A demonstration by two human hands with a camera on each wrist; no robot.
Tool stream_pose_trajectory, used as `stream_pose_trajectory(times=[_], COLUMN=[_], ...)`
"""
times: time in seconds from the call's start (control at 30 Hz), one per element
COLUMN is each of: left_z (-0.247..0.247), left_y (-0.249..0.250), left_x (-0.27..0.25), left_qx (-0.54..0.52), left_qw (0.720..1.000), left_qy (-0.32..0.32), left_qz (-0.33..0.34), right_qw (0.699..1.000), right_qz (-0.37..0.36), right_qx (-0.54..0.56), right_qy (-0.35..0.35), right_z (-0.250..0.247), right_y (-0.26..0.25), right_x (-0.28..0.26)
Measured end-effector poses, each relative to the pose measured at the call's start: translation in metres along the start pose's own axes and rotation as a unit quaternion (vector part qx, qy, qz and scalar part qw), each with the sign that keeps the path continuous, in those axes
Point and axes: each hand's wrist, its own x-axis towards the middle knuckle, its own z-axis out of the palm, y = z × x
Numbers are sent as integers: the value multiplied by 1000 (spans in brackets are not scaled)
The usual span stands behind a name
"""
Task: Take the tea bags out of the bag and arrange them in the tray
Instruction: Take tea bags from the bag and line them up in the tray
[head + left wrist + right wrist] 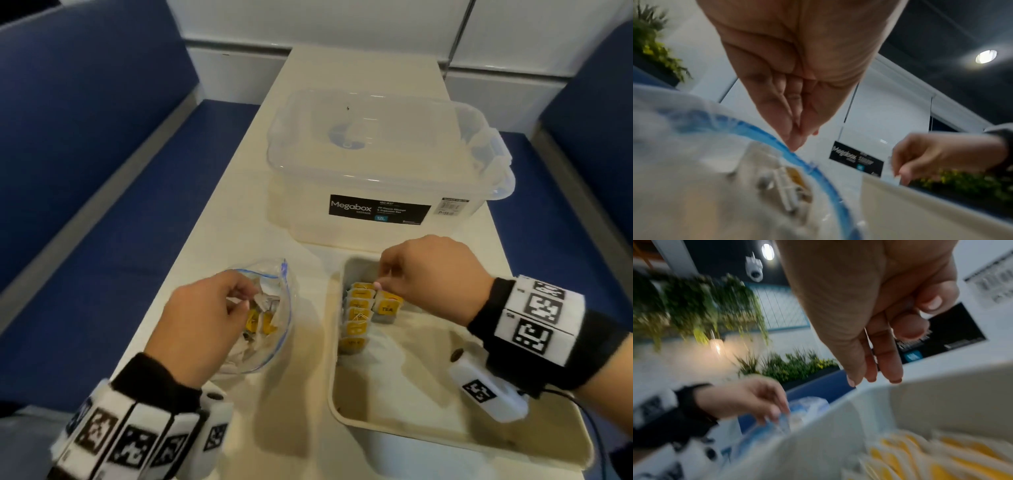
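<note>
**Mid-transfer: one hand at the bag, one at the tray**

Left hand (202, 322), nearest, reaches into the clear blue-zip plastic bag (274, 346) left of the shallow beige plastic tray (376, 404); whether it grips anything cannot be told. Right hand (435, 274), fingers curled, hovers over yellow-tagged paper tea bags (359, 318) in the tray's far-left corner, apparently empty. Next: draw another bag out and extend the second row.

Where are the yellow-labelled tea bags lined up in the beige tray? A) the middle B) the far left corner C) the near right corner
B: the yellow-labelled tea bags stand in rows against the far left corner of the beige plastic tray.
</note>
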Motion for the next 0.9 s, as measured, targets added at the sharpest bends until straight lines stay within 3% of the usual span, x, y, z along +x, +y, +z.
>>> stream_pose_trajectory(times=[0.13,0.23,0.5,0.7,0.9], left_z=[15,28,44,48,33], left_y=[-13,-11,4,3,-4], left_x=[20,30,32,31,17], left_qx=[115,125,84,33,-6], left_qw=[991,988,986,989,992], left_qy=[-59,-56,-15,48,52], left_qz=[-38,-72,-140,-138,-117], right_qw=[998,996,994,994,994], right_qz=[1,2,6,8,-4], right_qx=[48,64,89,95,99], right_qy=[46,59,57,47,38], right_z=[-22,-31,-36,-33,-33], right_y=[-16,-28,-41,-47,-52], right_x=[-11,-19,-36,-45,-47])
